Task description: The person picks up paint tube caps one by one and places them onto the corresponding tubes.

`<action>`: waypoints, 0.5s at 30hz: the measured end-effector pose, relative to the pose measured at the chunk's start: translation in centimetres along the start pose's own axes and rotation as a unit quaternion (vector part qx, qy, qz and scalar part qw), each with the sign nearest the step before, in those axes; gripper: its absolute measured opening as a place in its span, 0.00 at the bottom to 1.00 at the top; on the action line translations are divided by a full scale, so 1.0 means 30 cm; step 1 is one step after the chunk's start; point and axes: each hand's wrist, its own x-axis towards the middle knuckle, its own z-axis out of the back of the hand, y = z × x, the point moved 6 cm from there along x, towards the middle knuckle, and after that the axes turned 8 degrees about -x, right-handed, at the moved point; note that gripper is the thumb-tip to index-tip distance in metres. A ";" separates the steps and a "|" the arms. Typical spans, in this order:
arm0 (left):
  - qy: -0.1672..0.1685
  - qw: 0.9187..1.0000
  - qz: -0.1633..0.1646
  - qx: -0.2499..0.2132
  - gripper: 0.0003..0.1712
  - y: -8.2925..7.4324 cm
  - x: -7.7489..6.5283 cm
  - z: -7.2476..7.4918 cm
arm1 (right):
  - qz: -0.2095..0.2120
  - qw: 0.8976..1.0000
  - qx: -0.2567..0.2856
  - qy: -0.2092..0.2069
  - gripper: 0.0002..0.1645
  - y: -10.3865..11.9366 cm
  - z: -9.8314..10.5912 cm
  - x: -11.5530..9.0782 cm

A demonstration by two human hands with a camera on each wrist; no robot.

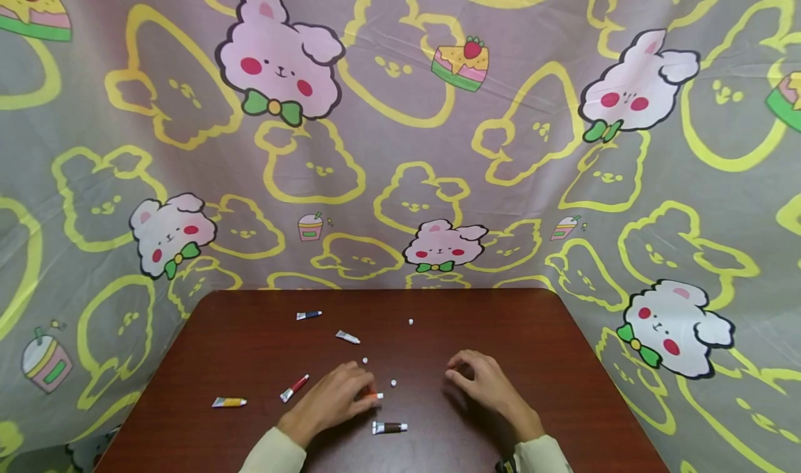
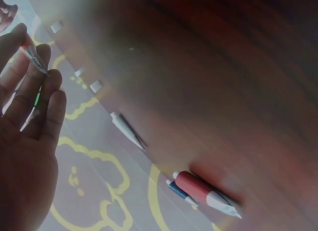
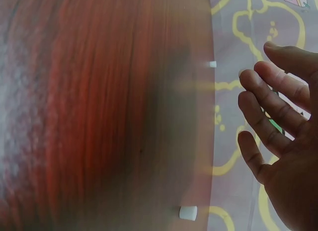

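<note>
Your left hand (image 1: 334,398) pinches the orange tube (image 1: 373,396) between thumb and fingertips, near the middle of the table (image 1: 500,320); the tube's white end points to 3 o'clock. Whether that end is a cap or a bare nozzle is too small to tell.

The tube should be light, with a soft body that dents if you squeeze hard and could then ooze paint. The flat crimped tail, seen in the left wrist view, is likely the stiffer hold; the white end is probably firm but small, and smooth enough to slip.

Your left forearm comes in from 7 o'clock, back of the hand up, the other fingers loosely bent behind the pinch. Your right hand (image 1: 491,386), at 3 o'clock from the tube, holds nothing: its fingers are relaxed and slightly parted, thumb apart, with the forearm coming from 5 o'clock. You cannot tell whether it touches the table.

From the orange tube, the brown tube (image 1: 390,428) lies at 5 o'clock, just beside. One loose cap (image 1: 393,382) sits at 2 o'clock, another near 12, a third farther off at 1. The red tube (image 1: 294,388) is at 9, beyond your left hand.
</note>
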 end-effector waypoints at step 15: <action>-0.031 0.999 -0.021 0.002 0.14 0.014 -0.037 -0.011 | -0.039 0.999 -0.009 0.007 0.06 -0.055 0.021 -0.030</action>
